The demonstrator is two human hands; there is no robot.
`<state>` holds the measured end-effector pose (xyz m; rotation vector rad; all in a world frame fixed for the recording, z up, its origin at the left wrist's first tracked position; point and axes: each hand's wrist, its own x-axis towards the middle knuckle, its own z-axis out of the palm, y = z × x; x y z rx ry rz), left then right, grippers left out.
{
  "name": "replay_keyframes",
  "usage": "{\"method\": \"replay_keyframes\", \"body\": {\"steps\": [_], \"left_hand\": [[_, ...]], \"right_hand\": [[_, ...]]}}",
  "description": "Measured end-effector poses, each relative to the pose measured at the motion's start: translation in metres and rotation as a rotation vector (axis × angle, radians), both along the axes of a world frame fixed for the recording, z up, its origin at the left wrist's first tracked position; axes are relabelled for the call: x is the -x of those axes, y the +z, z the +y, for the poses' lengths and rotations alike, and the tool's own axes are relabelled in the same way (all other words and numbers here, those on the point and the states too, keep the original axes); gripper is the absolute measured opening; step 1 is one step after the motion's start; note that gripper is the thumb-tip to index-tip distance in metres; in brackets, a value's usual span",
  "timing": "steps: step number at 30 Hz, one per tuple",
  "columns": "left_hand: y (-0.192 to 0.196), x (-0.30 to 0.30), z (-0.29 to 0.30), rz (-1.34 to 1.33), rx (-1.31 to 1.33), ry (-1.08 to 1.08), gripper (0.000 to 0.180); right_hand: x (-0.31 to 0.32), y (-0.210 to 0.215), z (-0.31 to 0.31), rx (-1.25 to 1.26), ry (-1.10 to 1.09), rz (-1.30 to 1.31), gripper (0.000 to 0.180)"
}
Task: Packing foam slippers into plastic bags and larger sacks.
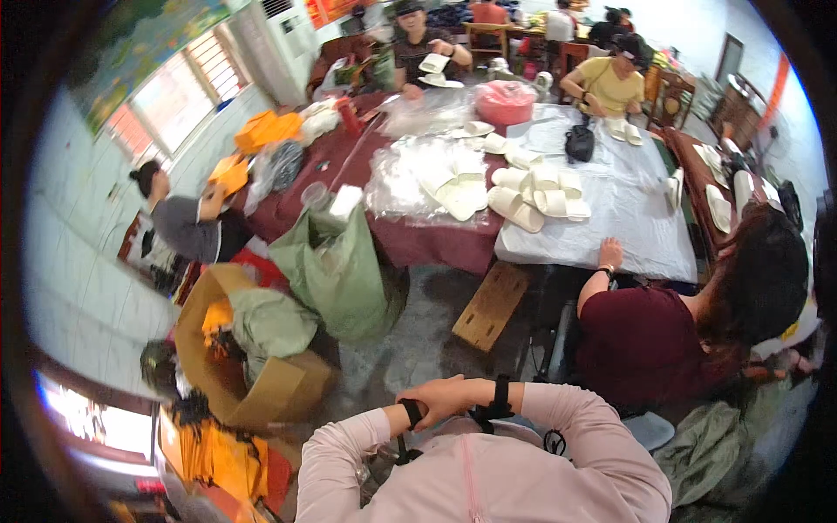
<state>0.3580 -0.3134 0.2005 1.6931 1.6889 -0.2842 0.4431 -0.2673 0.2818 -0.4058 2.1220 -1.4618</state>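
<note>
My forearms in pale pink sleeves meet in front of my body, low in the middle of the view. My right hand [446, 397] reaches across to my left wrist, its fingers bent and closed on the black wristband [410, 413] there. My left hand [429, 384] lies against the right one and is largely covered by it, so its fingers cannot be made out. A second black wristband [500, 397] with a small block sits on my right wrist. Neither hand touches the table [602, 235].
Off-white slippers [540, 190] and clear plastic bags [397, 179] lie on the table. Before me stand a wooden stool [491, 305], a green sack [336, 270] and an open carton [209, 349]. A co-worker in maroon [645, 340] sits close at right; several others sit around the table.
</note>
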Motion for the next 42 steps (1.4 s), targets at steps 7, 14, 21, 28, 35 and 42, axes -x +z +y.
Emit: {"method": "replay_keyframes", "body": {"steps": [7, 14, 21, 28, 35, 42], "left_hand": [[0.02, 0.081, 0.051, 0.114, 0.026, -0.214, 0.057], [0.05, 0.165, 0.055, 0.122, -0.095, -0.199, 0.053], [0.038, 0.175, 0.17, 0.146, -0.243, -0.453, 0.047], [0.003, 0.183, 0.282, 0.066, -0.474, -1.0, 0.042], [-0.022, 0.309, 0.357, 0.09, -0.571, -0.992, 0.038], [-0.034, 0.412, 0.377, 0.12, -0.583, -0.567, 0.035]], "right_hand": [[0.081, -0.026, 0.033, -0.27, -0.371, 0.737, 0.076], [0.173, -0.015, 0.071, -0.274, -0.177, 0.482, 0.076], [0.205, -0.028, 0.145, -0.059, -0.404, 0.366, 0.076], [0.254, -0.04, 0.198, -0.095, -0.842, 0.439, 0.051], [0.295, -0.054, 0.265, -0.489, -1.228, 0.628, 0.056], [0.266, -0.082, 0.298, -0.688, -1.626, 0.168, 0.035]]}}
